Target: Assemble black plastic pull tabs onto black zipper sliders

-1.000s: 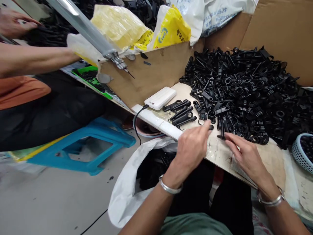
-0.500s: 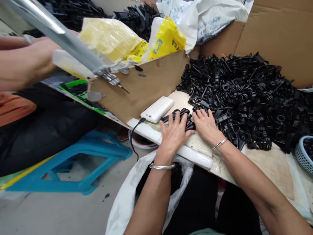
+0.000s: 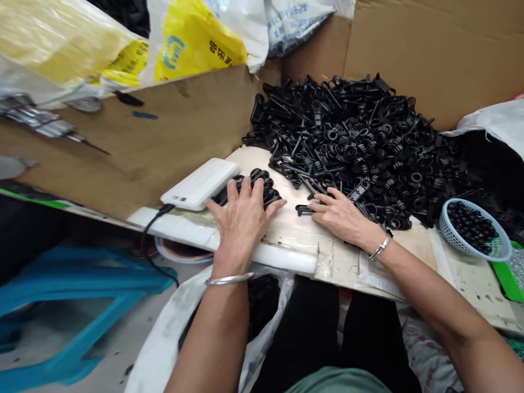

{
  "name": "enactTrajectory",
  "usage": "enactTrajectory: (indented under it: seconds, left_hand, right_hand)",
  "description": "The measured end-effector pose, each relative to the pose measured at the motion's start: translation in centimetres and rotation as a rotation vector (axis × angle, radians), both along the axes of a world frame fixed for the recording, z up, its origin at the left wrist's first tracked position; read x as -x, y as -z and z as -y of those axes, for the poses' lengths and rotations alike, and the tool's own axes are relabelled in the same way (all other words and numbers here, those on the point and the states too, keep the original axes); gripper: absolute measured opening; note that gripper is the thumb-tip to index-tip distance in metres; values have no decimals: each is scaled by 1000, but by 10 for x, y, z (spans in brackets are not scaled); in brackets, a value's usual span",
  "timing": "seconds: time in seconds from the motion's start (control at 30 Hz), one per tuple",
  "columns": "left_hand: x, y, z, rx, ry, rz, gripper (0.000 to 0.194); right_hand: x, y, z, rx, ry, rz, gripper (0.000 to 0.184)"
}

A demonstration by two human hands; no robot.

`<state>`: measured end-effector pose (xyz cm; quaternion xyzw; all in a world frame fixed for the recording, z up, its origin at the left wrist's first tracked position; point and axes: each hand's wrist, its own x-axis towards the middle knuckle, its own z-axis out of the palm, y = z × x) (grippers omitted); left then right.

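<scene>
My left hand (image 3: 244, 214) is spread over a small cluster of black plastic parts (image 3: 262, 180) on the table, fingertips resting on them. Just left of it lies a white power bank (image 3: 200, 184) with a black cable (image 3: 149, 232) plugged in. My right hand (image 3: 341, 215) lies with fingers apart at the near edge of a large heap of black plastic parts (image 3: 360, 131), some long with rings at the end. Its fingertips touch a thin black piece (image 3: 303, 210); what lies under the palm is hidden.
A cardboard wall (image 3: 196, 125) borders the left, with a screwdriver bit (image 3: 96, 146) hanging before it. At right stands a light blue basket (image 3: 450, 226) of small black pieces. Below are an open white sack (image 3: 159, 333) and a blue stool (image 3: 94, 327).
My view has swung right, bringing the basket into full sight. My right hand has moved away from my left, toward the heap. My left hand stays over the small cluster.
</scene>
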<state>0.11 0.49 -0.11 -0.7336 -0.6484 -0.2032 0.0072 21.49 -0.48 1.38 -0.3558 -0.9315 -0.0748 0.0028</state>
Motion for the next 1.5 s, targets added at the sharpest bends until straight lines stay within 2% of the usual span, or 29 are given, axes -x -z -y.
enactTrajectory:
  seconds: [0.13,0.23,0.33,0.37,0.43,0.5,0.57,0.67,0.73,0.8,0.9,0.97,1.07,1.13,1.2,1.27,1.37,1.43,1.5]
  left_hand:
    - [-20,-4,22,-90,76,86,46]
    - [-42,-2,39,-42,249,128,39]
    - [-59,2,50,70,370,119,34]
    - [-62,3,52,101,380,112,34]
    - [-66,5,56,119,370,98,33]
    - [-69,5,61,66,354,98,32]
    - [-75,5,70,-30,363,121,32]
    - [-91,7,87,-140,480,139,32]
    - [-103,10,95,-139,623,96,32]
    - [-111,13,100,-96,723,31,34]
    - [-112,17,100,-45,724,-16,34]
    - [-109,17,100,-68,697,21,32]
    - [-108,15,107,-179,658,215,28]
    - [-113,11,116,-186,634,423,26]
    - [-120,6,126,-15,608,668,24]
    - [-131,2,135,309,584,965,27]
    - [-144,-2,143,770,515,1425,37]
    - [-148,-1,144,915,440,1627,42]
    - [-149,1,144,928,356,1719,44]
  right_hand:
    - [-17,-4,3,150,-52,-151,21]
    - [-32,-22,7,231,-10,-502,23]
    - [-62,-49,25,156,182,-888,22]
    - [-76,-56,35,119,269,-958,21]
    - [-104,-62,61,79,427,-970,22]
    - [-126,-55,90,86,568,-870,22]
    - [-137,-39,116,121,651,-775,22]
    - [-125,-7,141,131,724,-655,34]
    - [-110,10,147,93,775,-586,44]
    - [-98,20,146,75,807,-599,45]
    - [-97,26,143,122,832,-797,33]
    - [-104,26,145,176,858,-997,28]
    - [-114,22,154,341,899,-1376,30]
    - [-115,18,163,500,897,-1620,34]
    - [-109,15,172,659,865,-1797,37]
    - [-99,15,182,787,824,-1896,37]
    - [-85,18,193,912,766,-1838,35]
    - [-84,21,195,887,781,-1658,31]
    - [-92,21,192,678,867,-1447,27]
